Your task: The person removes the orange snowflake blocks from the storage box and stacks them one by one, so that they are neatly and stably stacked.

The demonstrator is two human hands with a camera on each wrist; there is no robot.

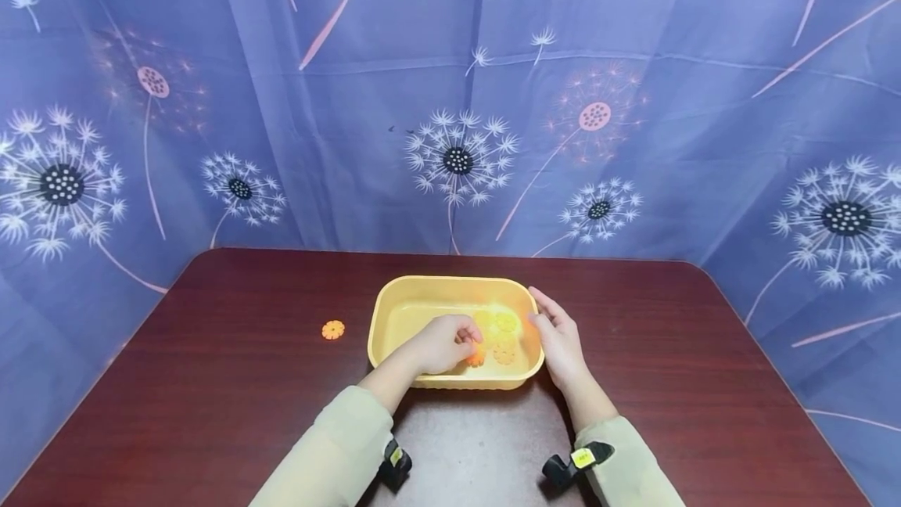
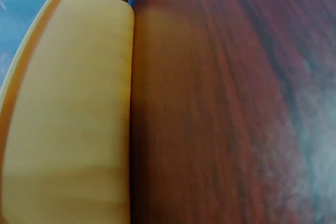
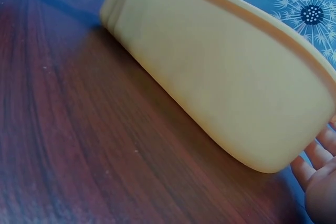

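Note:
A yellow rectangular basin [image 1: 401, 288] stands on the table. My left hand [image 1: 445, 341] reaches over its near wall, fingers curled, and pinches an orange flower-shaped piece [image 1: 475, 357] low inside. Two more flower-shaped pieces are in the right half: a yellow one [image 1: 505, 322] in a bright glow and a pale orange one [image 1: 504, 353]. At the right end, my right hand [image 1: 561, 343] grips the basin wall, thumb at the rim and fingers along the outside. In the right wrist view, the fingers [image 3: 317, 156] show beside the basin's outer wall [image 3: 210, 66].
Left of the basin, another orange flower-shaped piece [image 1: 333, 329] lies on the dark red-brown wooden table [image 1: 246, 382]. A blue curtain [image 1: 352, 139] with dandelion prints hangs around the table's back and sides. Light reflects off the tabletop in front of the basin.

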